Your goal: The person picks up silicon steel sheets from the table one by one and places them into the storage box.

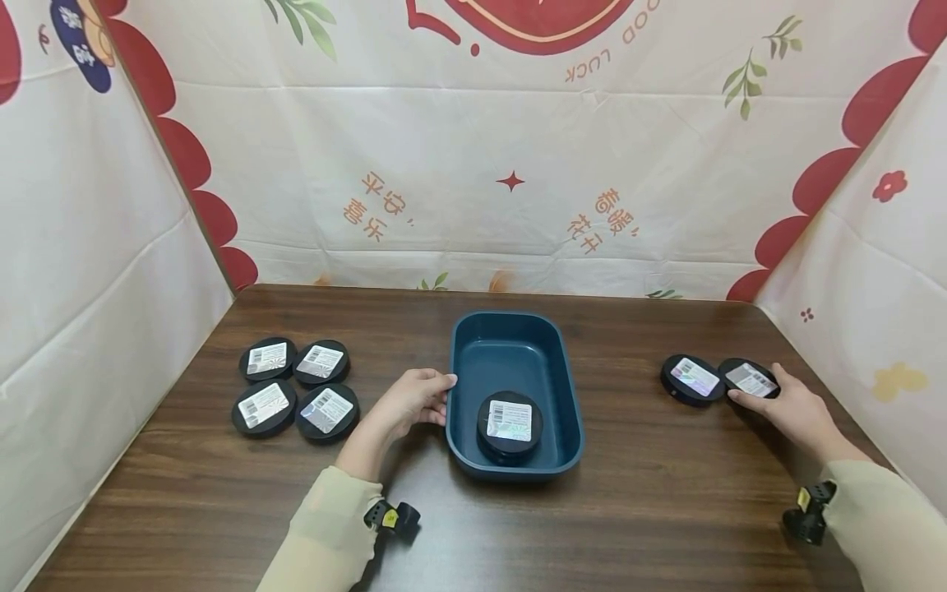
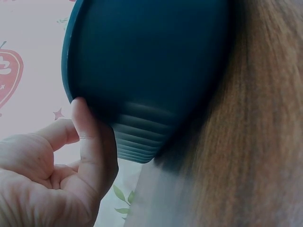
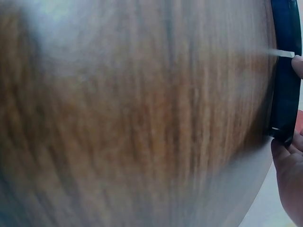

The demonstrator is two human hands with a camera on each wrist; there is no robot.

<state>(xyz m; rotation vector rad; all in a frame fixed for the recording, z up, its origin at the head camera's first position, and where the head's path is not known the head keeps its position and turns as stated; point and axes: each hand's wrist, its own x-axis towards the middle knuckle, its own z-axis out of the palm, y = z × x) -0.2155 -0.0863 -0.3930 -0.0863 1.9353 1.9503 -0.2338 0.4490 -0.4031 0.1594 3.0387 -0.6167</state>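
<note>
On the right of the table (image 1: 666,510) the right hand (image 1: 802,417) grips a black disc (image 1: 750,379), and the blue tray (image 1: 507,362) lies well to its left, long axis near to far, held at its left edge by the nearer left hand (image 1: 409,401).

Left hand (image 1: 405,403) holding, right hand (image 1: 797,413) gripping, hands well apart

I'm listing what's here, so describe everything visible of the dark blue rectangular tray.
The dark blue rectangular tray has rounded corners, a raised rim and a slightly shiny interior; it looks like plastic. Its outer wall shows stripes, perhaps ridges or reflections. It sits upright on the brown wood-grain table, long sides running front to back. A white-labelled round black container lies in its near half. The left hand touches its left side.
</note>
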